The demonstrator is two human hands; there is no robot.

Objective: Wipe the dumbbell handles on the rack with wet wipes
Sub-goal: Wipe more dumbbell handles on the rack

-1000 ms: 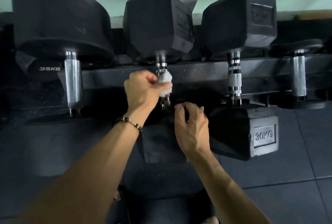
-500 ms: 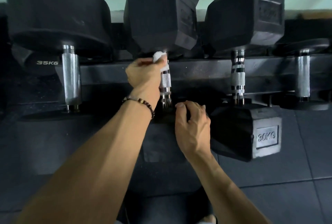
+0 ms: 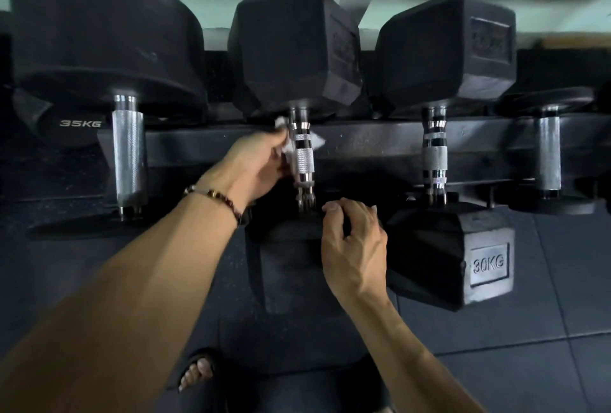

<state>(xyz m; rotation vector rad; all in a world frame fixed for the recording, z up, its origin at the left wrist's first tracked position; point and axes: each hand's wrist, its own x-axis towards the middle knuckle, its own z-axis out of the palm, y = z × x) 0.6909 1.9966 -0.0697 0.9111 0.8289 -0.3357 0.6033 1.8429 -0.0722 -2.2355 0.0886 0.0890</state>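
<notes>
Black steel rack (image 3: pixel 363 143), front rail: four dumbbells resting across it, comprising a round-headed black dumbbell marked 35KG (image 3: pixel 105 58) at far left, a black hex-headed dumbbell with a knurled chrome handle (image 3: pixel 303 161) at centre, a matching hex dumbbell marked 30KG (image 3: pixel 486 263) just to its right, and a smaller round-headed dumbbell (image 3: pixel 549 154) at far right. Left hand (image 3: pixel 261 164), beaded bracelet (image 3: pixel 215 197) at the wrist, pinches a white wet wipe (image 3: pixel 287 144) wrapped behind the upper part of the central handle, the wipe's corners showing on both sides. Right hand (image 3: pixel 355 247) rests with curled fingers on the top edge of the central dumbbell's near head (image 3: pixel 287 247), above dark floor tiles (image 3: pixel 545 330).
</notes>
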